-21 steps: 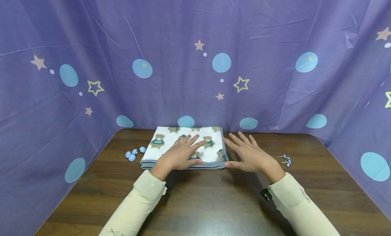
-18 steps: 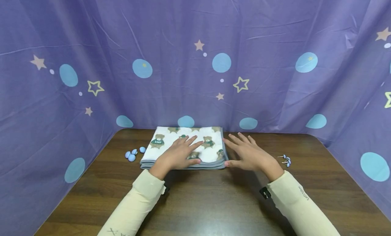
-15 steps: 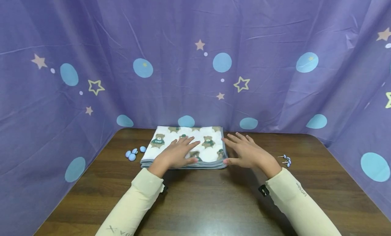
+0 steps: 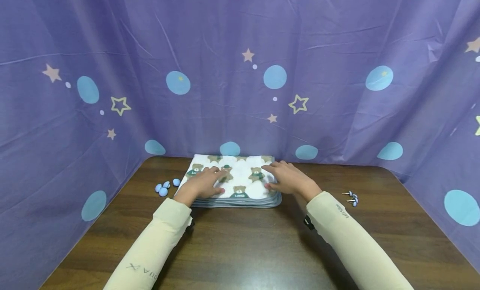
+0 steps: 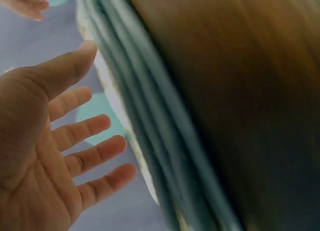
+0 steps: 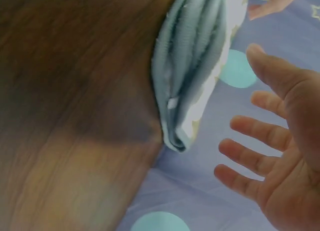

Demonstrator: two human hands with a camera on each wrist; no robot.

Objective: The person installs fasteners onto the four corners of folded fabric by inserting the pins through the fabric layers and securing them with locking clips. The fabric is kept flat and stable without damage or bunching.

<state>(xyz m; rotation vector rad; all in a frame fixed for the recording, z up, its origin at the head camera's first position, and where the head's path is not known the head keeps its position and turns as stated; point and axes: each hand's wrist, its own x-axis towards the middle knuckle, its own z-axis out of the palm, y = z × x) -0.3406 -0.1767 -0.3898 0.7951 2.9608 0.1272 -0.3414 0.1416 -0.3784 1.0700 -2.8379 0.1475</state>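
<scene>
A folded white blanket (image 4: 243,179) printed with brown bears lies at the back of the table, its grey-blue edges stacked towards me. My left hand (image 4: 202,182) is over its left part, palm down, fingers slightly bent. At the blanket's right edge is my right hand (image 4: 288,179), fingertips overlapping the edge in the head view. The left wrist view has the spread fingers of the left hand (image 5: 55,126) beside the layered trim (image 5: 150,111). In the right wrist view, the right hand (image 6: 285,146) is loosely spread, apart from the folded end (image 6: 175,136). Neither hand grips anything.
Several light blue rounded caps (image 4: 163,192) lie left of the blanket on the brown wooden table (image 4: 243,248). To the right are several blue-headed pins (image 4: 353,198). A purple curtain (image 4: 217,115) with stars and dots closes off the back and sides.
Both hands have moved left, the left one further towards the blanket's left side and the right one onto its right edge. Their fingers are more bent than before. The head view has shifted slightly.
</scene>
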